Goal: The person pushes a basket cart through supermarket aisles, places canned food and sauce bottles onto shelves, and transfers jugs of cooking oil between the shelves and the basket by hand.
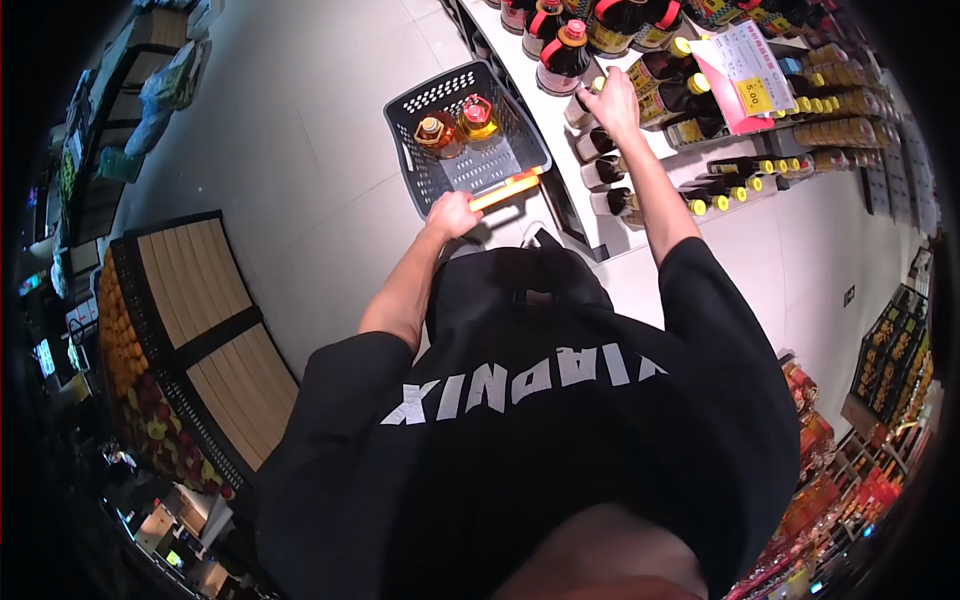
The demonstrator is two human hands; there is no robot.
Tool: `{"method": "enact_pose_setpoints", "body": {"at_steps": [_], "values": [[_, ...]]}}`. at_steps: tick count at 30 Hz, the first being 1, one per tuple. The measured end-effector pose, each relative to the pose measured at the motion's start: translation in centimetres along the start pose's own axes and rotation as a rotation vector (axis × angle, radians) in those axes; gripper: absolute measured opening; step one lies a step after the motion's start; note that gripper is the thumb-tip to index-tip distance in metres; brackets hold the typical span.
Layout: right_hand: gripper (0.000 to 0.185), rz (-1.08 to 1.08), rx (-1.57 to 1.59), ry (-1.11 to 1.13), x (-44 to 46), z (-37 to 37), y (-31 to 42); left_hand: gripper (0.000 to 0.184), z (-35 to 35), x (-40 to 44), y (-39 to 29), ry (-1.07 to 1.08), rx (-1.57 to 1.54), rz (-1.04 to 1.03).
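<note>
My left hand (455, 213) is closed around the orange handle (505, 190) of a dark grey shopping basket (405, 160). Inside the basket stand two bottles with amber contents, one with a pale cap (437, 133) and one with a red cap (479, 118). At the shelf on the right, my right hand (615, 103) has its fingers bent around the top of a small dark bottle (580, 112) with a yellow cap. The fingers partly hide that bottle, which still stands among its row. Just beyond it is a large dark jug (563, 65) with a red cap and handle.
More dark bottles (603, 173) fill the white shelf, and a price sign (745, 75) juts out over them. Its corner (598, 252) is near my legs. Wooden display crates (195, 270) and fruit (120, 320) stand to the left. Red packages (808, 430) are at lower right.
</note>
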State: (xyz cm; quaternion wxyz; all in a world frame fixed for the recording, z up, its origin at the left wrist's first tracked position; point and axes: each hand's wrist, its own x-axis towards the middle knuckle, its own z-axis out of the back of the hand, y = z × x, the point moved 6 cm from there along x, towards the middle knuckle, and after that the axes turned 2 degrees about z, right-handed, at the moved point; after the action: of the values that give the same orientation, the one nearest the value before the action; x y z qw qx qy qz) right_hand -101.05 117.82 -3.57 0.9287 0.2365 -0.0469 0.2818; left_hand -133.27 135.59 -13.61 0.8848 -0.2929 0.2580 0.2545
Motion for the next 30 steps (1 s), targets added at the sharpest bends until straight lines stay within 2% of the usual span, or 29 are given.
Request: {"method": "enact_pose_setpoints", "body": {"at_steps": [3,7,10,12,16,23,30], "values": [[0.070,-0.211,0.015,0.250,2.2,-3.4,-3.0,0.037,-0.1,-0.3,-0.2,-0.031,0.033,0.027],[0.063,-0.182,0.100,0.275,2.5,-4.8,-4.2,0.039,0.4,-0.2,-0.5,0.015,0.049,0.038],[0.061,-0.220,0.057,0.306,2.6,-5.1,-4.1,0.038,0.4,-0.2,-0.4,-0.004,0.043,0.028],[0.057,-0.244,0.134,0.376,2.4,-4.4,-3.8,0.036,0.2,-0.3,-0.3,-0.013,0.021,0.038],[0.050,-0.205,0.069,0.295,2.6,-5.3,-4.7,0.033,0.2,-0.1,0.1,-0.062,-0.018,0.023],[0.044,-0.229,0.039,0.325,1.7,-4.4,-4.2,0.032,0.1,0.5,0.4,-0.075,-0.033,0.005],[0.047,-0.212,0.033,0.351,1.1,-3.6,-3.6,0.033,0.5,0.4,0.3,-0.081,-0.037,0.007]]}}
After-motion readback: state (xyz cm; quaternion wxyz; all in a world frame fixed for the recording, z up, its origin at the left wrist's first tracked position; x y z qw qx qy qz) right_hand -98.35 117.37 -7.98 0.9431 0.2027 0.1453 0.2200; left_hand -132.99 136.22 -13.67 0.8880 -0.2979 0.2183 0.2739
